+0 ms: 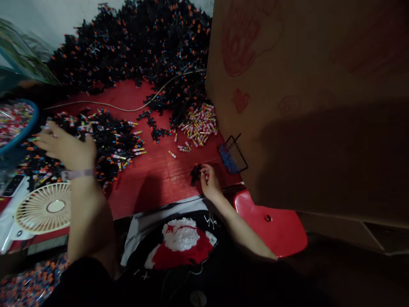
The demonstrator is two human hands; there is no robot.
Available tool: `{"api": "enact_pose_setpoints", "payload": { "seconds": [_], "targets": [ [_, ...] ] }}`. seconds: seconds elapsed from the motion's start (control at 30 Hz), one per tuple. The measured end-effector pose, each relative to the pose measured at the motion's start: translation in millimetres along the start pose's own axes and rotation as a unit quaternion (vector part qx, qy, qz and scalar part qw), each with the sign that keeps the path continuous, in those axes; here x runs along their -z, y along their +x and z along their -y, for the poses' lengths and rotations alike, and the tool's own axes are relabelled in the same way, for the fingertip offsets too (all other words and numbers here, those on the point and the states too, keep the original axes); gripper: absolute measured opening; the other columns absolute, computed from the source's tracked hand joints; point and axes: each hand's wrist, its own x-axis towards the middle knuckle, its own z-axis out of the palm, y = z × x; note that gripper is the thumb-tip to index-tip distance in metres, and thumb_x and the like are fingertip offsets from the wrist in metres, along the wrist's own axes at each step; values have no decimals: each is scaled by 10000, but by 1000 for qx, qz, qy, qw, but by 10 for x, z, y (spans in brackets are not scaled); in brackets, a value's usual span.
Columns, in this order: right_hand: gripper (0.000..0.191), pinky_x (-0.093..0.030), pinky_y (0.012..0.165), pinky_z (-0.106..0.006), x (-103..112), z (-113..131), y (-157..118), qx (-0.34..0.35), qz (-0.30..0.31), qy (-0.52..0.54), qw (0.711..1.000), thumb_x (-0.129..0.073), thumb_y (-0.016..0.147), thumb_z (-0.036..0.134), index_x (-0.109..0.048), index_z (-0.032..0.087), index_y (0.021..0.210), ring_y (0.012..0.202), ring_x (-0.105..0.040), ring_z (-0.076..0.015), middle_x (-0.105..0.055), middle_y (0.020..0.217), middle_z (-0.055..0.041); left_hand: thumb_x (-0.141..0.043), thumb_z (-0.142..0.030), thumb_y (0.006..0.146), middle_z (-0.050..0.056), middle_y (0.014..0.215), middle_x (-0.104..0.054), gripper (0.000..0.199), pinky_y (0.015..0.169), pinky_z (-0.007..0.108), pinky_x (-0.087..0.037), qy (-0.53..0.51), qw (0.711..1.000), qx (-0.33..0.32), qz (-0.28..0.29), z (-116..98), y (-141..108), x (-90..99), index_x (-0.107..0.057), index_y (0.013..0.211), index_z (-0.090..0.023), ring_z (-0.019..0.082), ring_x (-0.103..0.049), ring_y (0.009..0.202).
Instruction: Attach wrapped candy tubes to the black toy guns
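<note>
Our left hand [65, 146] hovered at ten o'clock, its fingers spread above a black tangle of wrapped tubes [104, 145]. At six o'clock, our right hand [209, 182] had thumb and fingertips pinched on a small black bunch [195, 174] just above the red tabletop [153, 187]. A loose pinch could have dropped that bunch. A low pass of the spread fingers could have scattered tubes toward the white desk fan [44, 208] at eight o'clock or snagged the pale cable [128, 108] at eleven.
</note>
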Motion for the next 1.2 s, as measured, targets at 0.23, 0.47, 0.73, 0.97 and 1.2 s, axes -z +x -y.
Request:
{"api": "enact_pose_setpoints", "payload": {
  "seconds": [0.23, 0.47, 0.73, 0.97, 1.2],
  "targets": [
    [445, -643, 792, -374, 24, 10, 59, -36, -34, 96, 994, -526, 1100, 552, -471, 207, 1377, 841, -785, -217, -786, 1061, -115, -875, -420, 863, 130, 1004, -746, 345, 847, 419, -593, 22, 912, -162, 376, -331, -2213, -1368, -695, 1053, -195, 312, -743, 930],
    [548, -420, 434, -212, 164, 127, 53, -113, -10, 222, 968, -558, 1010, 803, -363, 292, 1041, 455, -632, -134, -758, 760, 31, -865, -183, 808, 192, 1136, -741, 398, 851, 432, -584, 62, 890, -94, 441, -219, -2504, -1562, -610, 1114, -188, 362, -765, 1004],
    [642, -396, 476, -202, 11, 514, -7, -123, 69, 289, 947, -759, 866, 824, -420, 280, 914, 452, -511, -102, -573, 561, 113, -995, -421, 628, 23, 854, -764, 494, 777, 338, -628, -322, 865, 168, 347, 80, -2334, -1104, -673, 924, -193, 198, -747, 771],
    [587, -317, 509, -211, -227, 1001, -79, -111, 171, 406, 891, -827, 882, 746, -501, 259, 926, 515, -420, -78, -593, 718, 73, -1063, -389, 609, 20, 829, -818, 437, 757, 298, -664, -444, 852, 203, 187, -206, -2482, -765, -760, 852, -188, 183, -787, 752],
    [594, -303, 535, -244, -297, 1278, -145, -119, 186, 397, 891, -755, 918, 798, -561, 238, 884, 544, -378, -93, -538, 676, 54, -1086, -360, 588, -9, 816, -809, 459, 764, 275, -674, -486, 854, 160, 97, -293, -2564, -711, -747, 849, -196, 163, -792, 737]
  ]
}}
